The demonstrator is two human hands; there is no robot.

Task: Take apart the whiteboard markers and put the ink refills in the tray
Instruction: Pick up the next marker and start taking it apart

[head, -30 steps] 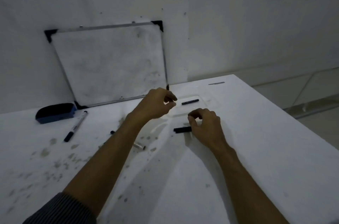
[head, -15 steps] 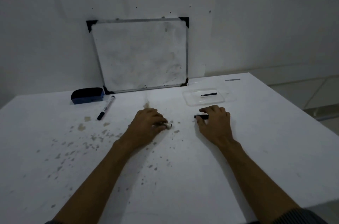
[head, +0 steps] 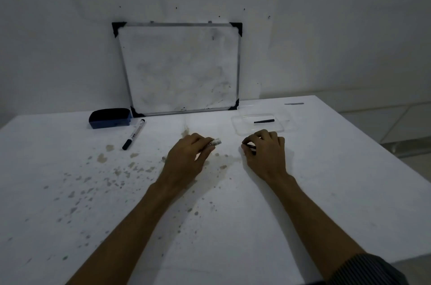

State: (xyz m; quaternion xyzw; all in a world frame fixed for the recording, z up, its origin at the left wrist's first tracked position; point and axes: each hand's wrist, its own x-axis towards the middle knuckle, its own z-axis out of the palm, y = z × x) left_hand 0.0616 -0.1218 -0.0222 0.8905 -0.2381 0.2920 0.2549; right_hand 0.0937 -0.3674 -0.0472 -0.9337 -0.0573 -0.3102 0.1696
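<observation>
- Left hand [head: 186, 158]: resting on the table [head: 326, 179], fingers curled around a pale marker barrel [head: 215, 142]; its open end pokes out to the right past the fingertips.
- Right hand [head: 265, 151]: resting on the table just right of the left hand, apart from it. Fingers curled over a thin black piece [head: 249, 146], pinched against the thumb; whether it is a refill or a cap cannot be told.
- Tray [head: 240, 129]: clear plastic, on the table just beyond the right hand, not touching it. One black ink refill [head: 264, 120] lies inside, roughly lengthwise left to right.
- Whole marker [head: 134, 133]: capped, white body with black ends, lying on the far left of the table, well apart from both hands.
- Eraser [head: 109, 118]: blue and black, at the far left, just beside the marker's far end.
- Whiteboard [head: 179, 67]: leaning upright against the wall at the far edge, smudged.
- Table surface: white, spattered with dark stains, densest to the left of and between the hands.
</observation>
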